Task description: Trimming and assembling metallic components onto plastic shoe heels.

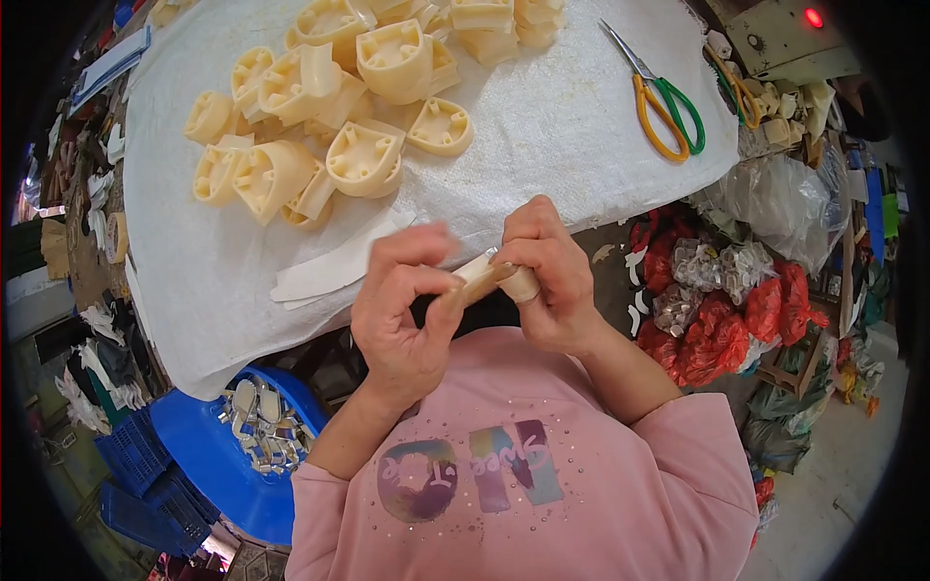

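In front of my chest, over the table's near edge, my left hand (402,310) and my right hand (550,276) hold a cream shoe heel (475,279) between them. My left thumb and forefinger close on one end of it; the other left fingers are raised and blurred. The right thumb and forefinger pinch its other end, where a small shiny bit shows. A beige band wraps a digit of the right hand. Much of the heel is hidden by my fingers. A white strip of material (325,268) lies on the table beside my left hand.
Several cream plastic heels (392,63) are heaped on the white-covered table (572,126). Scissors (661,102) with orange and green handles lie at its right; another pair (738,89) is by the edge. A blue basin (199,455) holds shiny heels. Red bags (712,339) lie lower right.
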Motion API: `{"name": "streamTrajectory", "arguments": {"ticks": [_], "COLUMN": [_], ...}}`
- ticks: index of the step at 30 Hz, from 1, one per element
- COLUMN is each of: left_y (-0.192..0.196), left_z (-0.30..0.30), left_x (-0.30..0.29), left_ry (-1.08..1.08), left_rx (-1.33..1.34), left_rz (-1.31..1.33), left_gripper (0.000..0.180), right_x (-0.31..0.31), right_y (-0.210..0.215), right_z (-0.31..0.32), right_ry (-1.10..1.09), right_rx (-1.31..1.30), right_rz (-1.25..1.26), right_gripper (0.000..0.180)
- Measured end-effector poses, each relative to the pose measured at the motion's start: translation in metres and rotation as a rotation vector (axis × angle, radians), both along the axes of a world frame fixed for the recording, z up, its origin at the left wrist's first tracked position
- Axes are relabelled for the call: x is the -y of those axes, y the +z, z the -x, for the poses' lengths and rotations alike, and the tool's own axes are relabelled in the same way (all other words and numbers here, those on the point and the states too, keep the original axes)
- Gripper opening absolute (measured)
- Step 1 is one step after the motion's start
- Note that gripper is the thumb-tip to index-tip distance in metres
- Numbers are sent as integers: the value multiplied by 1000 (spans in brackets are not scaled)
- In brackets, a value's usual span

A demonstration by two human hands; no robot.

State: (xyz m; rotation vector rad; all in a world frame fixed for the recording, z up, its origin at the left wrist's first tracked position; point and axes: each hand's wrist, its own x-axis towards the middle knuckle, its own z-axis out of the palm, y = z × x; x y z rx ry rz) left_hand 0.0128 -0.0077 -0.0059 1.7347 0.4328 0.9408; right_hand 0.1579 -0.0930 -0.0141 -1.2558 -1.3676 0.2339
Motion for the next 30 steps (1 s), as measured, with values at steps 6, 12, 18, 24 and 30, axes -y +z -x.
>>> {"name": "streamTrajectory", "arguments": {"ticks": [6, 12, 18, 24, 30], "left_y": [5, 11, 13, 7, 13], "left_z": [8, 6, 5, 9, -5], "left_x": [-2, -8, -15, -19, -12], "left_ry": [-395, -332, -252, -252, -255], "left_rx": [-38, -136, -169, -201, -245], "left_rz": [635, 724, 653, 588, 495], "left_gripper": [82, 91, 92, 86, 74], "right_x": [5, 8, 18, 27, 41], "right_y": [3, -6, -6, 4, 0], "right_z": [2, -7, -28, -105, -203], "right_ry": [101, 183, 191, -503, -782], "right_rx": [-385, -292, -478, -227, 596], "right_rz": [16, 58, 117, 125, 698], "right_gripper": [16, 19, 23, 19, 37]}}
